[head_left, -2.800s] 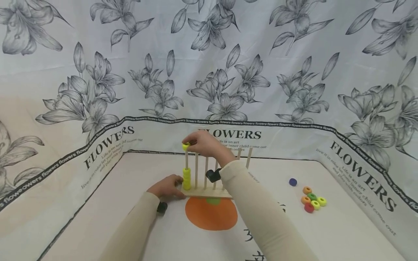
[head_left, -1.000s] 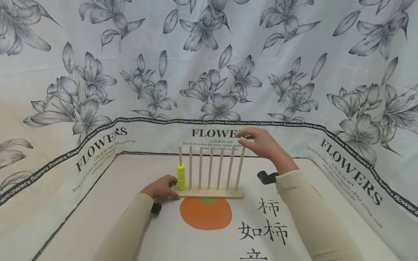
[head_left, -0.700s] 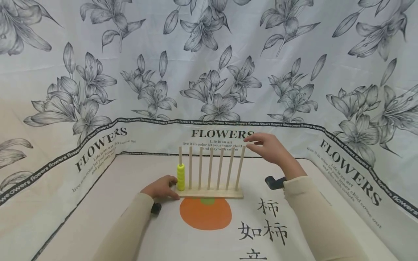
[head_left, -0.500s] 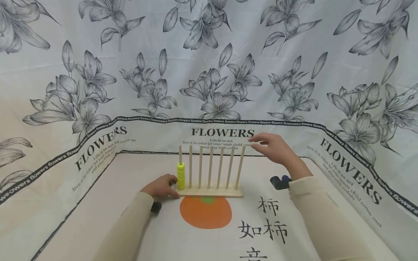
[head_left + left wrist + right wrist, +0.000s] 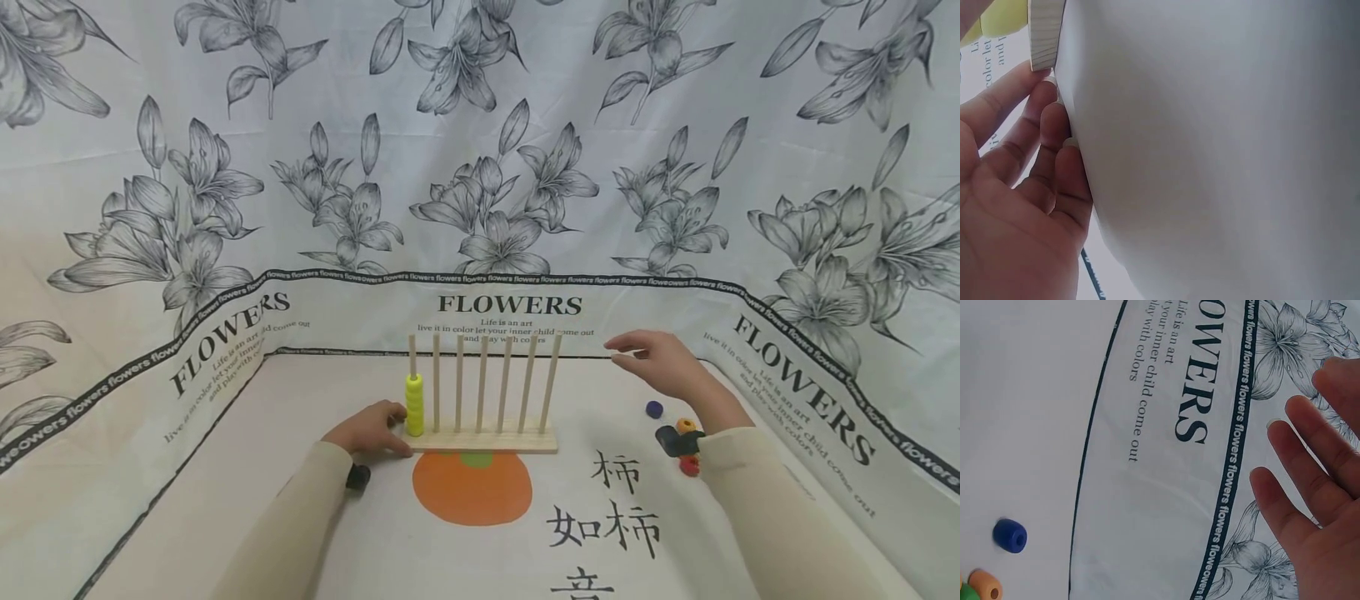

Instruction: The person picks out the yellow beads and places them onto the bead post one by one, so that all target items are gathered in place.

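Note:
A wooden peg rack with a row of upright pegs stands on the cloth-covered table. Yellow beads are stacked on its leftmost peg; the other pegs are bare. My left hand holds the left end of the base, thumb at the front and fingers behind. In the left wrist view, fingertips touch the base's wooden end. Held in the air to the right of the rack, my right hand has its fingers extended and carries nothing. The right wrist view shows those fingers apart.
Right of the rack lie a blue bead, an orange bead and a red bead, partly behind the right wrist camera. A green bead shows in the right wrist view. A flower-printed curtain rises behind.
My right hand has let go of a yellow bead, which now sits on the leftmost peg's stack, and has moved right and slightly down toward the loose beads. My left hand stays at the base.

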`<state>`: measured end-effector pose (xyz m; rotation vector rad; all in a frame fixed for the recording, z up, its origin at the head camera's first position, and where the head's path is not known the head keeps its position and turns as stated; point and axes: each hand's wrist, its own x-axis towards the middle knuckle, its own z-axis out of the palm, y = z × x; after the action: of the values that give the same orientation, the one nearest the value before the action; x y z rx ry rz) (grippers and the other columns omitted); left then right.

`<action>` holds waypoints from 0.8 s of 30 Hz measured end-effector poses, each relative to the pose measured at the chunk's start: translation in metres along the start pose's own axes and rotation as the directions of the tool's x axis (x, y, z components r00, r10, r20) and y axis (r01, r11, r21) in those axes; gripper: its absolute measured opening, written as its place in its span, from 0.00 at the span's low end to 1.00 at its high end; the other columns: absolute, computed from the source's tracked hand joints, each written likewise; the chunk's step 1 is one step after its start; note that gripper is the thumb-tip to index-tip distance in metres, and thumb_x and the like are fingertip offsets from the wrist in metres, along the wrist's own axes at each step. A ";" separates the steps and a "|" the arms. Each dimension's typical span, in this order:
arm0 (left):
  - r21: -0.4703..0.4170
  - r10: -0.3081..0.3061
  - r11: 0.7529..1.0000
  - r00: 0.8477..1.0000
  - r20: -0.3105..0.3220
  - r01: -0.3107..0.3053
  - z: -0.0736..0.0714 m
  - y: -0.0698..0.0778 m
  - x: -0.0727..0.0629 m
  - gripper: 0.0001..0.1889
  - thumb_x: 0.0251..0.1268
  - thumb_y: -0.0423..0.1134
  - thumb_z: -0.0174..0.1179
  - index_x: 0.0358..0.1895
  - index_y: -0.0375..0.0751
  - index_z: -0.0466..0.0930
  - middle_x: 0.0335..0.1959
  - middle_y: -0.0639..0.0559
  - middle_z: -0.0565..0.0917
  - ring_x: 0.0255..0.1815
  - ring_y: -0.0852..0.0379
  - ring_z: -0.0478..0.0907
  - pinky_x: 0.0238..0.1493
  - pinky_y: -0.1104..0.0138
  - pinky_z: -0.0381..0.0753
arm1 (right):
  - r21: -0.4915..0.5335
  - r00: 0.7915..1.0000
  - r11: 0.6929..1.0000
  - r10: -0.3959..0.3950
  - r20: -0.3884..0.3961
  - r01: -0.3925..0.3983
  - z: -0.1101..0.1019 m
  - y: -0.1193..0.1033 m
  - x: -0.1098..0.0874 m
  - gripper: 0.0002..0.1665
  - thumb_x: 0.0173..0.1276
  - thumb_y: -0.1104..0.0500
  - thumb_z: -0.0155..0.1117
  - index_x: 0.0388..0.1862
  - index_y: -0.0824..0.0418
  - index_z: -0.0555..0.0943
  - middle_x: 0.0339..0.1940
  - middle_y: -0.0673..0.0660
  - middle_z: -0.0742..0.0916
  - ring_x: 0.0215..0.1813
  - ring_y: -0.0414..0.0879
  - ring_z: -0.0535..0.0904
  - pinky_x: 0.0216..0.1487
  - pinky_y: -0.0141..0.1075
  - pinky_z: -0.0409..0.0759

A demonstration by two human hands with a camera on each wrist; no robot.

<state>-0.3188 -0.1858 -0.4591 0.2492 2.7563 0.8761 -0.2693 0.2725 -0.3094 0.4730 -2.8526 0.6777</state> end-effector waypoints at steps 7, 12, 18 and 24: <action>0.006 0.010 1.000 1.000 0.001 -0.010 0.000 0.001 -0.002 0.41 0.40 0.51 0.78 0.63 0.43 0.73 0.59 0.47 0.77 0.58 0.48 0.72 0.65 0.48 0.72 | 0.006 0.999 0.999 0.045 0.019 -0.045 0.001 0.024 -0.016 0.22 0.73 0.52 0.56 0.61 0.60 0.77 0.61 0.66 0.80 0.61 0.65 0.76 0.59 0.58 0.76; 0.013 0.016 1.000 1.000 0.002 -0.016 -0.001 0.001 -0.002 0.42 0.40 0.51 0.78 0.63 0.43 0.73 0.59 0.47 0.77 0.58 0.48 0.72 0.65 0.48 0.72 | -0.019 0.994 0.995 0.100 0.032 -0.100 0.000 0.038 -0.027 0.23 0.73 0.50 0.56 0.62 0.58 0.77 0.61 0.66 0.80 0.59 0.66 0.77 0.57 0.58 0.78; 0.012 0.017 1.000 1.000 0.001 -0.017 -0.002 0.002 -0.002 0.42 0.40 0.51 0.78 0.63 0.43 0.73 0.59 0.46 0.77 0.59 0.48 0.72 0.65 0.48 0.71 | 0.003 0.989 0.990 0.139 0.044 -0.139 0.002 0.054 -0.037 0.23 0.72 0.52 0.57 0.61 0.60 0.76 0.60 0.67 0.80 0.59 0.66 0.77 0.55 0.57 0.79; 0.024 0.016 1.000 1.000 -0.006 -0.016 -0.001 0.002 -0.002 0.43 0.40 0.52 0.78 0.64 0.43 0.73 0.60 0.47 0.77 0.59 0.48 0.72 0.65 0.48 0.71 | 0.013 0.985 0.986 0.163 0.052 -0.164 0.005 0.069 -0.047 0.22 0.72 0.54 0.57 0.61 0.62 0.77 0.60 0.68 0.79 0.60 0.66 0.76 0.55 0.57 0.79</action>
<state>-0.3165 -0.1853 -0.4567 0.2741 2.7751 0.8500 -0.2493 0.3408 -0.3531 0.2631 -2.9599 0.7287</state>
